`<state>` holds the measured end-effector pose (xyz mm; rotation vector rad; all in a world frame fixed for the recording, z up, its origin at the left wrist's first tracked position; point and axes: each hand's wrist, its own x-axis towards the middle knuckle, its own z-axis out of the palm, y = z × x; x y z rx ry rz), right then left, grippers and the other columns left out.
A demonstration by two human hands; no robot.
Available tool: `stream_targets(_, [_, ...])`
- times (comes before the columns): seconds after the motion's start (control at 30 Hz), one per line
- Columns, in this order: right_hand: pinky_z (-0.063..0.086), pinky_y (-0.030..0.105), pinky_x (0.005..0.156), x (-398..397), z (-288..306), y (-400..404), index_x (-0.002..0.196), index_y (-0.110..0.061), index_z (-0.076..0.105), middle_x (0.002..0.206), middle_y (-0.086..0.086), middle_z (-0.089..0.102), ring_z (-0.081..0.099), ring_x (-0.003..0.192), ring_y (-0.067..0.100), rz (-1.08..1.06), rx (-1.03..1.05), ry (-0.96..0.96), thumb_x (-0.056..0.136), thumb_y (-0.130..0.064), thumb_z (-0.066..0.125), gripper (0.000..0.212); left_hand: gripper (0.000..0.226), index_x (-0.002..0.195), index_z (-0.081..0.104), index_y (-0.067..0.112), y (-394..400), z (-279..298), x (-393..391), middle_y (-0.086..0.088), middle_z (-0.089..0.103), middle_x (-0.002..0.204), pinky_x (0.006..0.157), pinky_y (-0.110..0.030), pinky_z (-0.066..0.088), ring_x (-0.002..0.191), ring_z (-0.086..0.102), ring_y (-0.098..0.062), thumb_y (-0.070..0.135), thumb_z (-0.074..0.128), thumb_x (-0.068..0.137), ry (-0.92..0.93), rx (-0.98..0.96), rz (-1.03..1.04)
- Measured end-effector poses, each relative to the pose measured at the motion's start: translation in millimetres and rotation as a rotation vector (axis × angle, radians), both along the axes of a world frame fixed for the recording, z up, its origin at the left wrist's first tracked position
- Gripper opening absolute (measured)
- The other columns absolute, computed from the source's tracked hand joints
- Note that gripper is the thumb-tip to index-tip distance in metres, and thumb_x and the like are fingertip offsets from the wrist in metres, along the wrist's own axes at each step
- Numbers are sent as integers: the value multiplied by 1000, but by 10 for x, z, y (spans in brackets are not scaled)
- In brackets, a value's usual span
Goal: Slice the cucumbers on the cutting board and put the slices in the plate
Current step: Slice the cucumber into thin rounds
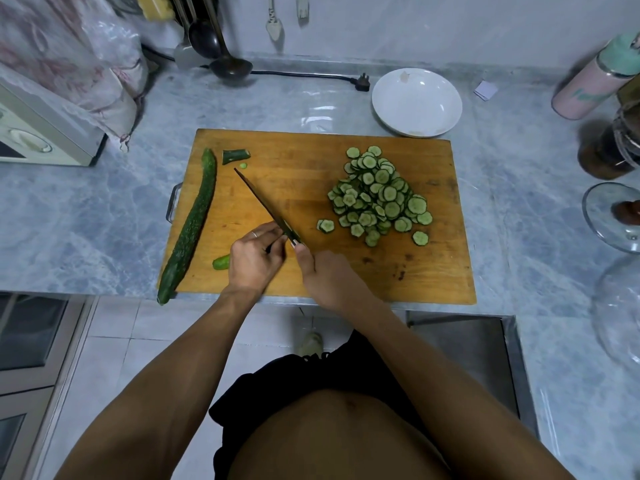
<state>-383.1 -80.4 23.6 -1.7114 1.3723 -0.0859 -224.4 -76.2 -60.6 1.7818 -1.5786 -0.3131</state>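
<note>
A wooden cutting board (294, 161) lies on the marble counter. My left hand (254, 259) holds down a short cucumber stub (221, 262), whose end sticks out to the left. My right hand (325, 275) grips the handle of a knife (258, 199), its blade edge-on against the left fingertips and pointing away to the upper left. A heap of cucumber slices (377, 197) covers the board's right half. A whole cucumber (188, 225) lies along the board's left edge. A cut end piece (235, 155) sits near the far left corner. The white plate (417, 102) behind the board holds no slices.
A microwave under a cloth (41, 133) stands at the left. Ladles (228, 64) and a power plug (362, 83) lie at the back. A pink bottle (595, 81), jars and a glass lid (613, 216) crowd the right side. The counter drops off just below the board.
</note>
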Motion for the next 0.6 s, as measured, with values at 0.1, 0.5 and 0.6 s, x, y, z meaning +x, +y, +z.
stream_targets(0.1, [33,33,70,21,10,44,77,-5,57,83,16,60,60,98,39,-3,-11,-25,107,-46,21,62,33,91,79,4,9,14,7,-8,76,104,78,-29,57,92,71,-20,22,52,87,-11,-30,12])
stream_targets(0.5, [33,32,59,-170,99,-64,61,-14,47,63,4,52,49,60,18,-34,36,-9,105,-52,19,65,23,101,78,6,-21,6,9,-7,75,107,91,-15,48,96,70,-18,3,75,79,14,-12,42])
stream_targets(0.6, [30,32,57,-199,150,-7,58,-15,43,59,3,48,46,56,16,0,19,-17,106,-51,20,65,19,99,79,3,-17,9,-3,-11,75,106,94,-9,44,95,71,-18,2,75,80,38,-7,49])
